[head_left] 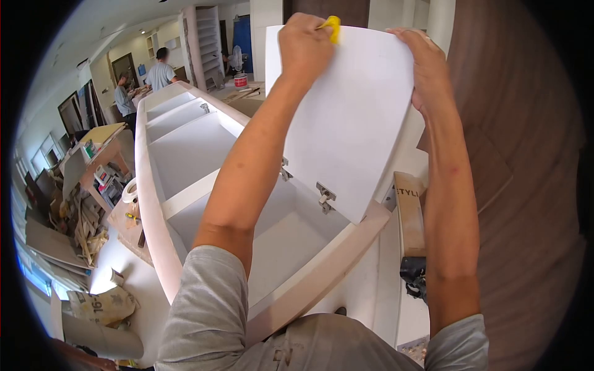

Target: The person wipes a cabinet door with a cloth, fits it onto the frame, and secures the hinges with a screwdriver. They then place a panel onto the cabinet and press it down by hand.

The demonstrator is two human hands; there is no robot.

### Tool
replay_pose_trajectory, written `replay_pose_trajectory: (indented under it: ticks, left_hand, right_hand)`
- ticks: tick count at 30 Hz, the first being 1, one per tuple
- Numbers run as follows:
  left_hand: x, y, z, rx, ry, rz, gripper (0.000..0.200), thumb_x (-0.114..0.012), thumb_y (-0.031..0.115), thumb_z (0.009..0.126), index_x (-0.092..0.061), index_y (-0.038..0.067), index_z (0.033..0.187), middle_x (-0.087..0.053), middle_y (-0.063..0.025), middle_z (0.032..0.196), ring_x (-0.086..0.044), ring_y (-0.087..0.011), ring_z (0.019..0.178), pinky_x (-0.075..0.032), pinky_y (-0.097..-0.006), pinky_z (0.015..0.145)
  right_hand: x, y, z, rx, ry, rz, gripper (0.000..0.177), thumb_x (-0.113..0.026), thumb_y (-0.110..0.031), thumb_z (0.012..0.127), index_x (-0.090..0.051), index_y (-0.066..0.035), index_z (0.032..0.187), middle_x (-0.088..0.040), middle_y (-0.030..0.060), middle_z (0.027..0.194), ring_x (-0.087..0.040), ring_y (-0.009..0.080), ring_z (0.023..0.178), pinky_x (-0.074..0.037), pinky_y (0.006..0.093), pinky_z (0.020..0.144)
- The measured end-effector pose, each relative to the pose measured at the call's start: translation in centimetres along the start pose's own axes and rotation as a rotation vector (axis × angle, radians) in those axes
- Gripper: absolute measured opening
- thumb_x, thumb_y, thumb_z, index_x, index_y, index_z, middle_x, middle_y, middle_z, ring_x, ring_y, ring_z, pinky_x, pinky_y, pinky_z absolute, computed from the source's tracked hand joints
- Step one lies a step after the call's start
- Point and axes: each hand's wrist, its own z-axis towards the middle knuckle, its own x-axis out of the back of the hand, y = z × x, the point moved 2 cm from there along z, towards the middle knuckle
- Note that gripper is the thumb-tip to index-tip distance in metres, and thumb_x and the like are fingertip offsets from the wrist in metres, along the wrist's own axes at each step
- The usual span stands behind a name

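A white cabinet door (pixel 349 105) stands raised on metal hinges (pixel 325 196) over a long cabinet lying on its back (pixel 162 260). My left hand (pixel 304 48) is closed at the door's upper edge around a small yellow tool (pixel 334 29). Most of that tool is hidden by my fingers, so its kind is not clear. At the upper right corner of the door, my right hand (pixel 427 62) grips the edge, with the fingers partly out of sight. Below the door, one white-lined compartment lies open to view.
To my right is a cardboard box (pixel 408 210) beside a dark wood-grain surface (pixel 520 204). On the left stand a cluttered workbench (pixel 108 157), wood scraps, a sack (pixel 102 307) and a yellow-handled screwdriver (pixel 132 216). Two people (pixel 161 75) stand further back, near a red-and-white bucket (pixel 241 80).
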Motion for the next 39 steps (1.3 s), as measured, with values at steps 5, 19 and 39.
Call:
replay_pose_trajectory:
  ticks: [5, 19, 39]
  left_hand:
    - [0.5, 2.5, -2.8, -0.227, -0.050, -0.017, 0.003, -0.068, 0.001, 0.079, -0.069, 0.001, 0.082, -0.067, -0.0142, 0.084, -0.065, -0.0310, 0.074, -0.054, -0.0372, 0.068]
    - [0.7, 2.0, -0.5, -0.380, -0.060, 0.071, 0.009, -0.068, -0.002, 0.075, -0.067, 0.004, 0.081, -0.066, -0.0104, 0.085, -0.066, -0.0302, 0.077, -0.055, -0.0370, 0.071]
    - [-0.7, 10.0, -5.6, -0.186, -0.035, -0.184, 0.004, -0.066, -0.003, 0.076, -0.066, 0.001, 0.078, -0.063, -0.0140, 0.079, -0.063, -0.0314, 0.072, -0.053, -0.0378, 0.066]
  right_hand:
    - [-0.4, -0.4, -0.3, -0.036, 0.032, 0.017, 0.029, -0.065, -0.028, 0.088, -0.067, 0.000, 0.095, -0.060, 0.0053, 0.086, -0.057, 0.0134, 0.078, -0.048, 0.0293, 0.068]
    - [-0.4, -0.7, -0.4, -0.028, 0.003, -0.044, 0.032, -0.065, -0.030, 0.088, -0.068, 0.001, 0.097, -0.063, 0.0081, 0.092, -0.059, 0.0147, 0.084, -0.049, 0.0287, 0.073]
    - [0.0, -0.2, 0.3, -0.021, -0.022, 0.049, 0.031, -0.065, -0.025, 0.088, -0.067, 0.003, 0.101, -0.063, 0.0081, 0.095, -0.058, 0.0148, 0.084, -0.049, 0.0291, 0.072]
